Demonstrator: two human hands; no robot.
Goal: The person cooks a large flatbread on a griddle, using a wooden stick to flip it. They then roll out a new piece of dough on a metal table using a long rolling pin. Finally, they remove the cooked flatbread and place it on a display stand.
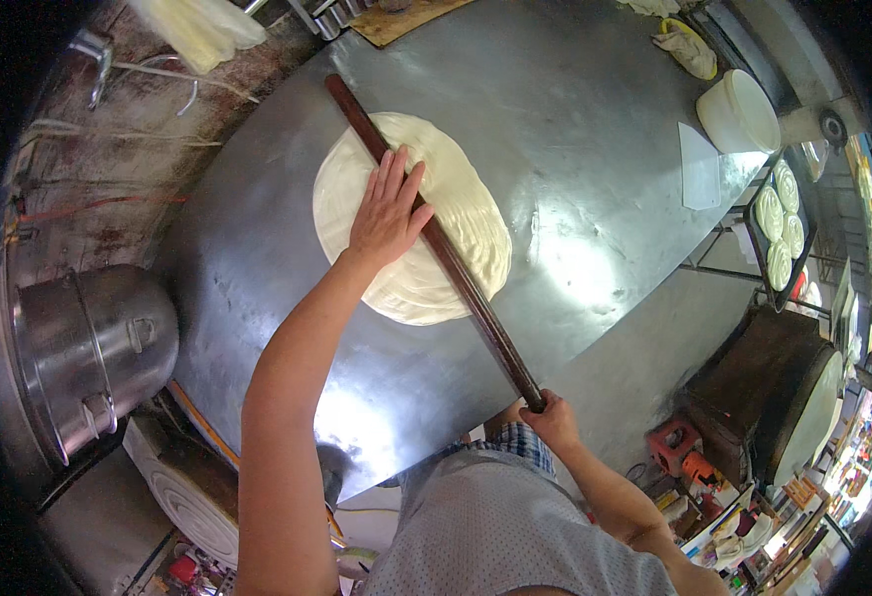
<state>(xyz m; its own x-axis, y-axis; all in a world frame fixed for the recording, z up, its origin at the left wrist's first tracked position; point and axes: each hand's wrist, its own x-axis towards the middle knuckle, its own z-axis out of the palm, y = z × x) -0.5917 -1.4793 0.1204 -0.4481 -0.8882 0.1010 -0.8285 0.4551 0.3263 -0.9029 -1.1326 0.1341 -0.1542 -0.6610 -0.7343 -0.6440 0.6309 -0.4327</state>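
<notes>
A large round sheet of pale dough (473,201) lies on the metal work table (272,223), its surface marked by curved ridges. Across it, slantwise, runs a long dark wooden rolling pin (465,279), whose far end reaches past the dough's upper left edge. My left hand (391,208) rests flat over the middle of the pin, fingers extended and slightly apart, the thumb beside the pin. At the pin's near end, by the table's front edge, my right hand (553,421) is closed around it.
At the table's right end are a white plastic tub (739,112), a translucent scraper sheet (699,167) and a cloth in a yellow dish (685,49). A dark tray (778,290) of coiled dough pieces stands beyond that edge. A steel mixing bowl (108,350) is at left.
</notes>
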